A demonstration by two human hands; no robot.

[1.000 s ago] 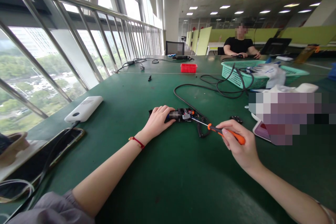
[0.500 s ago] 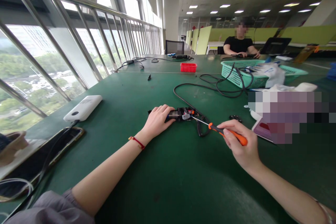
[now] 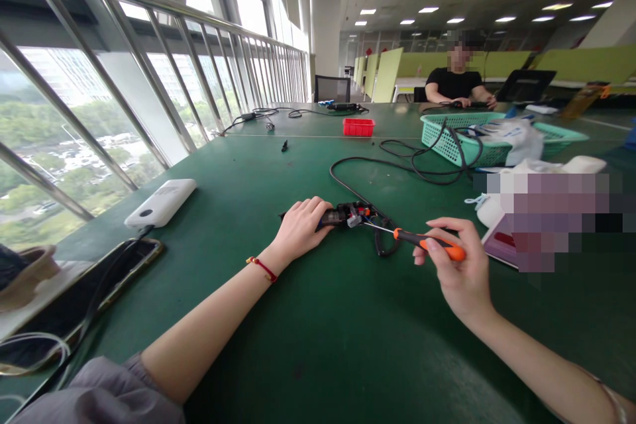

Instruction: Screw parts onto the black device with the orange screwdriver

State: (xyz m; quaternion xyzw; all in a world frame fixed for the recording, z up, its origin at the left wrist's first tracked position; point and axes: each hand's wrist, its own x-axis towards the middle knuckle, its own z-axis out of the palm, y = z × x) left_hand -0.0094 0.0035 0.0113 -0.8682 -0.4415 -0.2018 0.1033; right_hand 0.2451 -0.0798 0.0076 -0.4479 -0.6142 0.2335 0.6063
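Note:
A small opened black device (image 3: 348, 215) with exposed parts lies on the green table (image 3: 318, 331), a black cable (image 3: 377, 172) running from it. My left hand (image 3: 298, 228) lies over its left end, fingers curled down on it, holding it still. My right hand (image 3: 460, 268) grips an orange-handled screwdriver (image 3: 427, 243). Its thin metal tip reaches left to the device's exposed right end.
A white power bank (image 3: 159, 202) and a phone (image 3: 94, 291) lie at the left near the window railing. A teal basket (image 3: 477, 139) with bags, a small red tray (image 3: 358, 126) and loose cables sit farther back. Another person (image 3: 457, 83) sits at the far end.
My right hand has lifted slightly and re-gripped the screwdriver, fingers now more on top. The left hand and device have stayed in place.

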